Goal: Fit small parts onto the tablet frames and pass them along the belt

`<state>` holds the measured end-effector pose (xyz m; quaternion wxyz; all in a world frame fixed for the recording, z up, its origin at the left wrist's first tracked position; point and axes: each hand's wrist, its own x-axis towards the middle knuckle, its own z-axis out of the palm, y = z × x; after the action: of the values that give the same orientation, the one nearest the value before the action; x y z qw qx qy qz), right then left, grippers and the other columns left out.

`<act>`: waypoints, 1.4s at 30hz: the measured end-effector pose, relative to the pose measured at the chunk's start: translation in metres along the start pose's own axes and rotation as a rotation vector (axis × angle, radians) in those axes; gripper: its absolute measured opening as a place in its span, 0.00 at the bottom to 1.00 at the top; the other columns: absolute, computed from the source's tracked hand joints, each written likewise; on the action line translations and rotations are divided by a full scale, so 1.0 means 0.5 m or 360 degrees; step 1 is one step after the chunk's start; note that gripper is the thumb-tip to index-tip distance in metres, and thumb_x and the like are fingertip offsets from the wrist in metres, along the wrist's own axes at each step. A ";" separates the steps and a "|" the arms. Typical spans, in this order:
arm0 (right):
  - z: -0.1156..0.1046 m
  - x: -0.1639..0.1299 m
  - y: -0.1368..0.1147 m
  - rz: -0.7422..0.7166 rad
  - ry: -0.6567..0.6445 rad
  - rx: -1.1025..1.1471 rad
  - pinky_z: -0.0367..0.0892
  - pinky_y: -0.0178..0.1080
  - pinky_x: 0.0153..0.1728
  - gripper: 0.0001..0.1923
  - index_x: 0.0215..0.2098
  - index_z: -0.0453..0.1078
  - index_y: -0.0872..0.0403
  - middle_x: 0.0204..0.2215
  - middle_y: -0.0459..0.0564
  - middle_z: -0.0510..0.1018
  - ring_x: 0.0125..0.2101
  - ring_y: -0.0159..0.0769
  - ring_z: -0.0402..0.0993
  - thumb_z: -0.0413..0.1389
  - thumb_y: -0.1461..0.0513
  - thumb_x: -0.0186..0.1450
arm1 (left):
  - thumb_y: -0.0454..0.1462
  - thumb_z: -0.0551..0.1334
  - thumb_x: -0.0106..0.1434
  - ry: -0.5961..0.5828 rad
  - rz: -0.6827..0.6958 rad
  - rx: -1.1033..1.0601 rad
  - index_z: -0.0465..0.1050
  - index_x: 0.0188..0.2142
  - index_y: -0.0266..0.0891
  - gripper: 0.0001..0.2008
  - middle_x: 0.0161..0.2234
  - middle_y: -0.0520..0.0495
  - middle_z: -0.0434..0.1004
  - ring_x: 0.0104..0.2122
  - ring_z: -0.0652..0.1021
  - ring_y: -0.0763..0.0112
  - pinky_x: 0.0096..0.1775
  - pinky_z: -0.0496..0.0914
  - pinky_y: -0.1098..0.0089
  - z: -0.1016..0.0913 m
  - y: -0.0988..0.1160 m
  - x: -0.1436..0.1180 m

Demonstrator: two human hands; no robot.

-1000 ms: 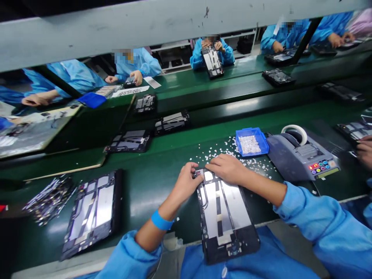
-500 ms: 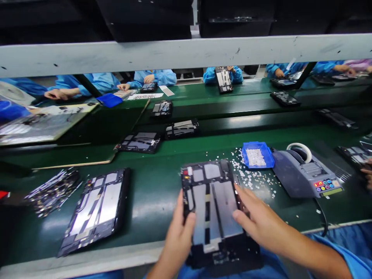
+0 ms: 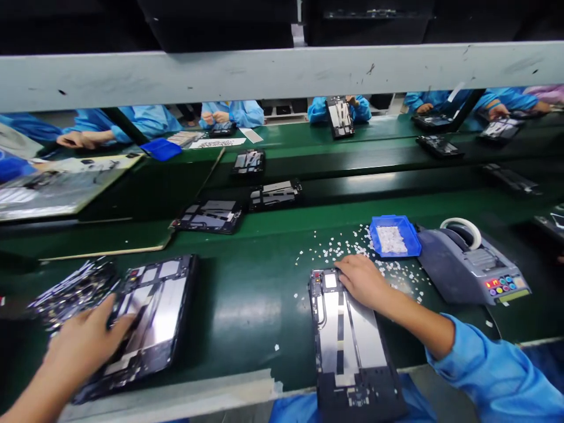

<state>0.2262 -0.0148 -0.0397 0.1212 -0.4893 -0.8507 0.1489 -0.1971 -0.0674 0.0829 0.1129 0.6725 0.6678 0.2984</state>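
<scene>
Right hand [image 3: 362,281] lying palm-down on top right corner of tablet frame [image 3: 348,341], fingers together, pressing flat, pinching nothing visible. Frame flat at near edge of green belt [image 3: 247,305], bottom end overhanging edge toward blue lap. Left hand [image 3: 86,343] reaching to second frame [image 3: 145,320] near left end of belt, fingers loosely spread over its left side, touching; grip unclear. Pile of strips [image 3: 73,291] just left of that frame. White bits [image 3: 348,249] scattered on belt past right hand. Blue bin [image 3: 394,236] with more bits beside them, tape dispenser [image 3: 471,264] just right of bin. More frames [image 3: 209,214] farther up belt. Other people in blue sleeves at far side
</scene>
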 end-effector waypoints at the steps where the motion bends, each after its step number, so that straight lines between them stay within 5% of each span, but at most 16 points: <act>1: 0.007 -0.004 -0.003 -0.0004 0.0020 -0.0035 0.65 0.47 0.52 0.16 0.54 0.76 0.55 0.48 0.56 0.78 0.47 0.45 0.70 0.54 0.65 0.71 | 0.46 0.61 0.65 -0.0025 0.0051 0.0005 0.72 0.60 0.53 0.23 0.41 0.45 0.80 0.46 0.77 0.55 0.49 0.74 0.57 0.032 0.020 -0.008; 8: 0.030 -0.005 -0.008 0.0003 0.0211 0.0064 0.65 0.44 0.51 0.16 0.56 0.74 0.56 0.45 0.55 0.77 0.46 0.43 0.69 0.53 0.66 0.72 | 0.29 0.55 0.66 -0.0507 0.0678 0.0159 0.76 0.57 0.52 0.24 0.42 0.43 0.76 0.39 0.75 0.60 0.42 0.72 0.64 0.326 0.157 -0.043; 12: 0.036 -0.008 0.003 0.0060 0.0250 0.0165 0.66 0.45 0.52 0.15 0.53 0.76 0.56 0.43 0.54 0.79 0.45 0.43 0.71 0.54 0.65 0.71 | 0.27 0.57 0.65 -0.0748 0.0820 0.0178 0.80 0.47 0.50 0.20 0.36 0.47 0.72 0.34 0.72 0.63 0.39 0.68 0.68 0.415 0.213 0.023; 15: 0.030 -0.010 0.003 0.0081 0.0290 0.0270 0.66 0.46 0.52 0.14 0.52 0.77 0.56 0.43 0.54 0.80 0.45 0.43 0.72 0.56 0.66 0.70 | 0.28 0.58 0.65 -0.0767 0.0829 0.0110 0.80 0.37 0.47 0.14 0.34 0.48 0.72 0.35 0.72 0.63 0.39 0.68 0.68 0.422 0.208 0.044; 18: 0.015 0.001 -0.011 0.0111 0.0303 0.0517 0.67 0.44 0.53 0.15 0.51 0.78 0.54 0.44 0.53 0.81 0.46 0.41 0.74 0.54 0.67 0.70 | 0.30 0.56 0.67 -0.0642 0.0850 -0.0003 0.80 0.37 0.46 0.14 0.37 0.46 0.74 0.37 0.74 0.63 0.41 0.69 0.68 0.419 0.180 0.025; 22: 0.009 0.028 -0.040 0.0146 -0.0025 0.1159 0.70 0.36 0.42 0.14 0.47 0.79 0.51 0.40 0.47 0.84 0.40 0.36 0.78 0.54 0.67 0.68 | 0.31 0.54 0.69 -0.0482 0.0835 -0.0275 0.80 0.37 0.45 0.15 0.40 0.44 0.78 0.42 0.77 0.65 0.45 0.72 0.66 0.434 0.154 -0.023; 25: 0.026 0.042 -0.053 0.0266 -0.0184 0.1396 0.65 0.32 0.32 0.10 0.40 0.80 0.53 0.31 0.44 0.83 0.31 0.33 0.77 0.57 0.67 0.64 | 0.33 0.56 0.68 -0.0323 0.0611 -0.0515 0.79 0.36 0.45 0.12 0.41 0.45 0.80 0.43 0.79 0.65 0.46 0.74 0.64 0.450 0.153 -0.054; 29: 0.042 0.045 -0.059 0.0377 -0.0071 0.1355 0.62 0.32 0.29 0.05 0.35 0.78 0.53 0.28 0.43 0.82 0.29 0.32 0.75 0.59 0.65 0.63 | 0.36 0.60 0.66 -0.0205 0.0101 -0.0794 0.75 0.38 0.43 0.05 0.41 0.44 0.81 0.43 0.81 0.64 0.48 0.75 0.62 0.459 0.169 -0.083; 33: 0.032 0.040 -0.066 0.0269 -0.0009 0.1160 0.63 0.33 0.32 0.04 0.35 0.78 0.53 0.30 0.44 0.83 0.31 0.33 0.76 0.59 0.65 0.64 | 0.39 0.66 0.60 -0.0236 -0.0353 -0.1025 0.72 0.45 0.41 0.13 0.39 0.45 0.81 0.39 0.81 0.64 0.44 0.76 0.63 0.454 0.190 -0.088; 38: 0.029 0.026 -0.076 0.0167 0.0150 0.1099 0.67 0.33 0.38 0.06 0.42 0.75 0.53 0.35 0.46 0.83 0.35 0.34 0.79 0.58 0.66 0.68 | 0.39 0.66 0.57 -0.0254 -0.0661 -0.1300 0.71 0.40 0.40 0.12 0.34 0.49 0.79 0.35 0.80 0.68 0.40 0.75 0.67 0.454 0.203 -0.072; 42: 0.041 0.018 -0.086 0.0116 0.0174 0.0634 0.68 0.37 0.42 0.05 0.41 0.75 0.54 0.37 0.52 0.83 0.39 0.39 0.79 0.57 0.66 0.70 | 0.39 0.67 0.56 -0.0197 -0.0749 -0.1412 0.71 0.39 0.39 0.12 0.32 0.50 0.79 0.33 0.80 0.69 0.37 0.74 0.69 0.465 0.208 -0.077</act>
<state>0.1802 -0.0303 -0.0422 0.2562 -0.4935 -0.7783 0.2917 0.0202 -0.0557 -0.0547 0.4913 0.4075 0.6023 0.4794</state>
